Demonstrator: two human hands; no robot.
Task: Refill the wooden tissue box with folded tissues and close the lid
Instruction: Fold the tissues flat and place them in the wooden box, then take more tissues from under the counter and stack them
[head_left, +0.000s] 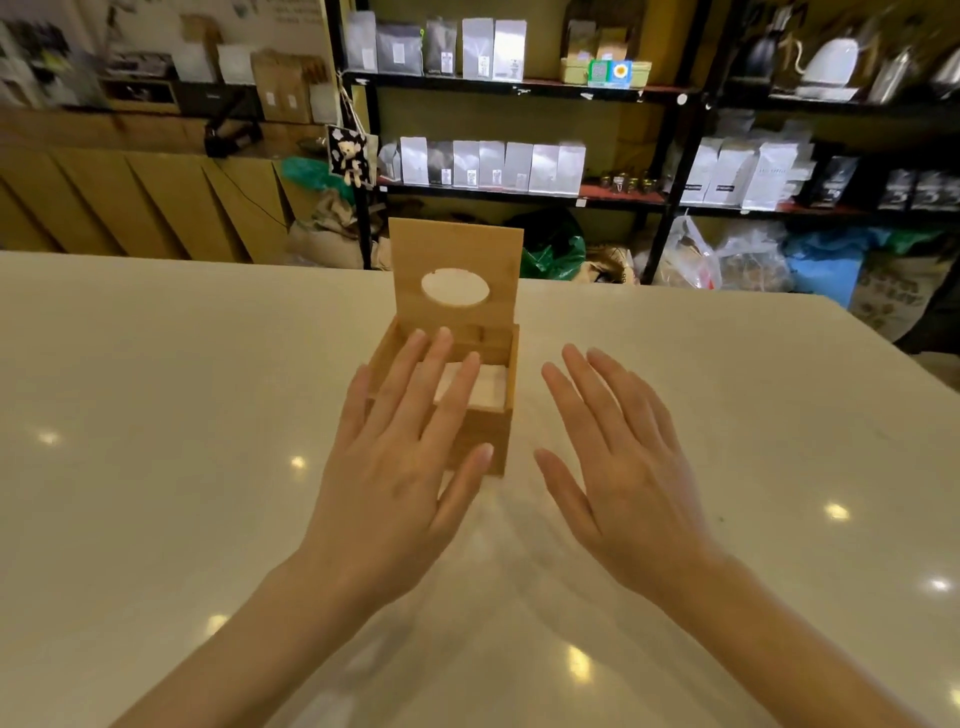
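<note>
While the wooden tissue box (485, 431) stands lid (456, 265) upright, folded tissues (488, 387) inside, the left hand (400, 467) hovers flat over it; the right hand (628, 467) spreads empty beside.

Light brown wooden tissue box (485, 436), plain, with faint wood lines. Same light brown lid (415, 260), with a pale oval hole. White folded tissues (488, 387) inside. Creamy white tabletop (156, 364), shiny, dotted with small bright light spots. Black shelves (519, 85) behind, with red edges. Silver and white bags (493, 49) in rows, some black bags (831, 182) at the right. Green bag (558, 254) and blue bag (826, 265) low down. Black and white spotted hanging bag (349, 153).
</note>
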